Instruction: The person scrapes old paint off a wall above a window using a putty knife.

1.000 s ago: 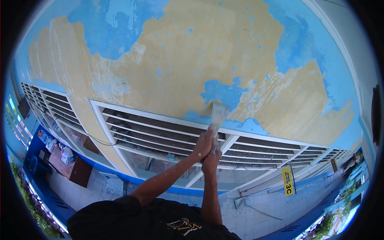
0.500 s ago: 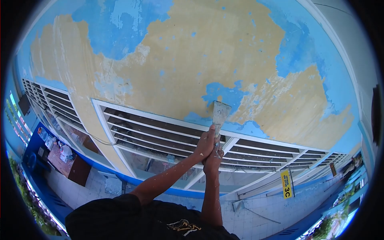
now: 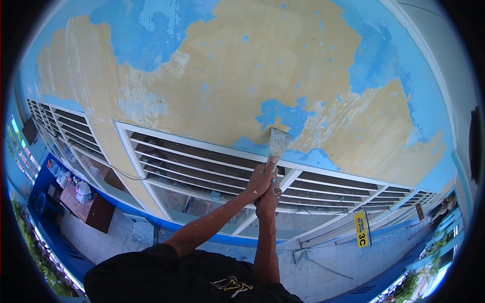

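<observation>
A wide flat scraper (image 3: 279, 144) has its blade edge against the wall (image 3: 227, 86), beside a blue paint patch (image 3: 290, 116) just above the louvred window. My left hand (image 3: 259, 180) is wrapped round the handle near the blade. Lower on the same handle, my right hand (image 3: 268, 198) is closed too, touching the left one. Beige surface shows over much of the wall, with ragged blue paint around it and small blue spots. Paint flecks dot both forearms.
White-framed louvres (image 3: 202, 164) run below the wall patch. A yellow 3C sign (image 3: 360, 230) hangs at lower right. On the tiled floor lies a long-handled dustpan (image 3: 300, 256). A brown desk (image 3: 100, 214) holding items stands at lower left.
Compared with a second ago, the blade and both hands sit slightly to the right in view. The blue patch by the blade shows a small beige notch near its lower left.
</observation>
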`<action>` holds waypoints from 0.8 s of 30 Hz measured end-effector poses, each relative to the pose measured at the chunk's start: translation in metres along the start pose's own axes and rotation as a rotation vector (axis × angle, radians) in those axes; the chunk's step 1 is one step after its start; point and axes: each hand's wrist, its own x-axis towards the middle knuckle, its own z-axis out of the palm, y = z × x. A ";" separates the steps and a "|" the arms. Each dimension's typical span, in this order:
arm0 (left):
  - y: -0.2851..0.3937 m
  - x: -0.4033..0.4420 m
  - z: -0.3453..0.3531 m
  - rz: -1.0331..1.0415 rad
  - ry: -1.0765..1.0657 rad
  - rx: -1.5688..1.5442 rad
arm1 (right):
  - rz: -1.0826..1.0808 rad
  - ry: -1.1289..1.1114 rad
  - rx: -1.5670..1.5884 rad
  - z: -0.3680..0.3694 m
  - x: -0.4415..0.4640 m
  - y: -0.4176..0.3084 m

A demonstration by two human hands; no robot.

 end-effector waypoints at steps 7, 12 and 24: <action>0.007 -0.008 0.003 0.019 0.011 -0.063 | -0.133 -0.008 -0.160 -0.015 0.014 0.021; 0.040 0.019 0.010 0.059 -0.008 -0.085 | -0.157 0.009 -0.220 -0.007 0.031 -0.004; 0.033 0.023 0.009 0.137 -0.006 -0.030 | -0.278 0.035 -0.284 -0.020 0.038 0.017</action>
